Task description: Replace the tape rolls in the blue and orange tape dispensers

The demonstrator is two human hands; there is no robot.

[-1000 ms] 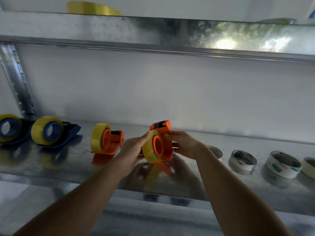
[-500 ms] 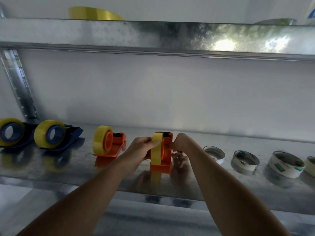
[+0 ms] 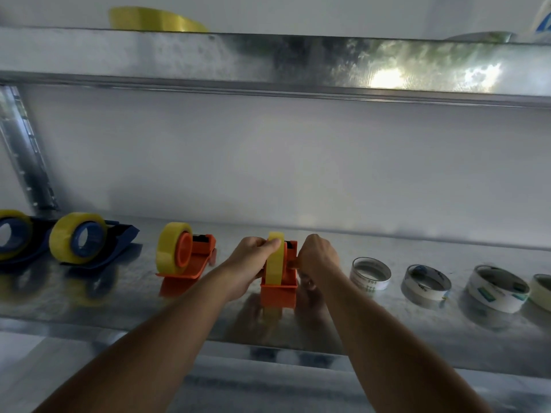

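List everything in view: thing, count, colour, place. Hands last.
orange dispensers: 2, orange with yellow rolls; one held at centre, one to its left.
blue dispensers: 2, blue with yellow rolls; shelf far left.
spent rolls: 4, white, nearly empty; shelf right, first at.
yellow roll: 1; upper shelf, left.
shelf: metal, silver.
left hand: fingers on held dispenser's roll.
right hand: fingers curled at dispenser's right side.
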